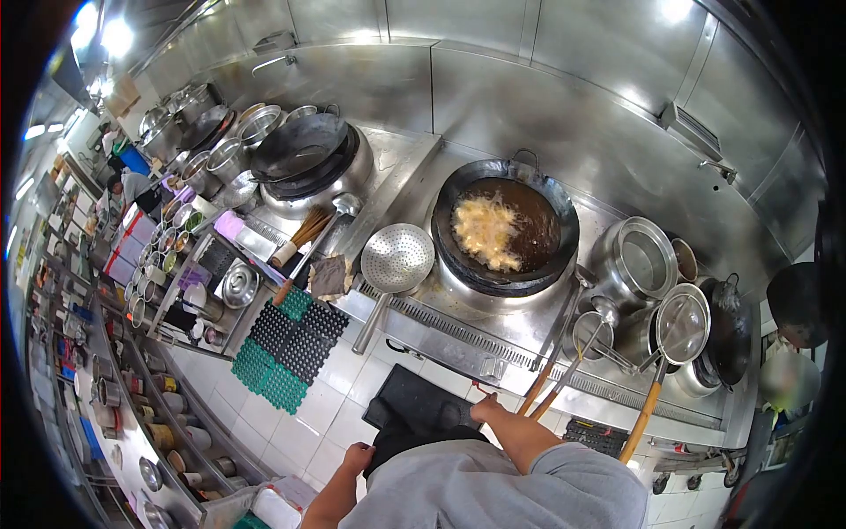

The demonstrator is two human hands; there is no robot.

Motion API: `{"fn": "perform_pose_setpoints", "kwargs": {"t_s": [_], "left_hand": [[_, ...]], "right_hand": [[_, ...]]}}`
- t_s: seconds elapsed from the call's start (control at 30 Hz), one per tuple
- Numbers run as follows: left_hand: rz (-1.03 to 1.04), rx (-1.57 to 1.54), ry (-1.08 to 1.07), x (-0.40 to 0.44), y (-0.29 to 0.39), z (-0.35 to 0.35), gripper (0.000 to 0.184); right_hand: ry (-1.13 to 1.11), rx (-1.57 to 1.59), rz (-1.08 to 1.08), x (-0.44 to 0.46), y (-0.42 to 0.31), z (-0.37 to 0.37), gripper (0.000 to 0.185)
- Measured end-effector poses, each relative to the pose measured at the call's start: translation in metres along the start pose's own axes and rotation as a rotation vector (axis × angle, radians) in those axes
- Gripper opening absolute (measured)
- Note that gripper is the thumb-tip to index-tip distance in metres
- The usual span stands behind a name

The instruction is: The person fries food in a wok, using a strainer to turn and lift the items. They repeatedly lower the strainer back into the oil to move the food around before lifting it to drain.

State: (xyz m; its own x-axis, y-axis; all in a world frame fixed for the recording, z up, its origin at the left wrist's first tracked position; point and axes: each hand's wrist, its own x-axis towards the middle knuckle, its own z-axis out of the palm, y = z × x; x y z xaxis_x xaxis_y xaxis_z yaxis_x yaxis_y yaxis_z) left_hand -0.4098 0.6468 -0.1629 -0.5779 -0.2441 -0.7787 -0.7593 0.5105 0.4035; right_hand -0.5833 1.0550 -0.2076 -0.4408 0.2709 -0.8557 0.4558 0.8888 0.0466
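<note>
Leftward, open white floor tiles (300, 439); left hand (359, 456) loosely curled by trousers, grip unclear. Perforated metal skimmer (397, 258) overhangs worktop (423, 328) edge. Right hand (484, 406) half-closed at red lever (482, 387), fingertips obscured, hold uncertain. Craggy golden food (486, 231) in dark oil (533, 231), inside black wok (448, 238).

The bottom edge cuts off the grey shirt (502, 489) at lower centre. The red piece (484, 387) by the right hand (483, 408) is too small to identify; the round shape (789, 381) at far right is blurred.
</note>
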Motion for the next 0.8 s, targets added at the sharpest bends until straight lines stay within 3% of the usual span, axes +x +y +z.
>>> {"fn": "perform_pose_setpoints", "kwargs": {"t_s": [0.17,0.23,0.33,0.67,0.8], "left_hand": [[0.028,0.014,0.002,0.003,-0.003,0.001,0.043],[0.033,0.011,0.007,0.003,-0.005,0.001,0.043],[0.041,0.011,0.020,0.004,-0.007,0.002,0.043],[0.051,0.007,0.018,0.009,-0.012,0.003,0.044],[0.071,0.038,0.017,0.005,-0.007,0.001,0.043]], "right_hand": [[-0.063,0.094,0.031,-0.004,0.001,-0.007,0.111],[-0.034,-0.076,-0.059,0.004,0.003,0.001,0.099],[-0.045,-0.028,0.002,0.000,-0.002,-0.003,0.114],[-0.063,0.060,-0.006,-0.001,0.001,-0.005,0.111],[-0.065,-0.098,-0.054,0.020,0.001,0.007,0.108]]}}
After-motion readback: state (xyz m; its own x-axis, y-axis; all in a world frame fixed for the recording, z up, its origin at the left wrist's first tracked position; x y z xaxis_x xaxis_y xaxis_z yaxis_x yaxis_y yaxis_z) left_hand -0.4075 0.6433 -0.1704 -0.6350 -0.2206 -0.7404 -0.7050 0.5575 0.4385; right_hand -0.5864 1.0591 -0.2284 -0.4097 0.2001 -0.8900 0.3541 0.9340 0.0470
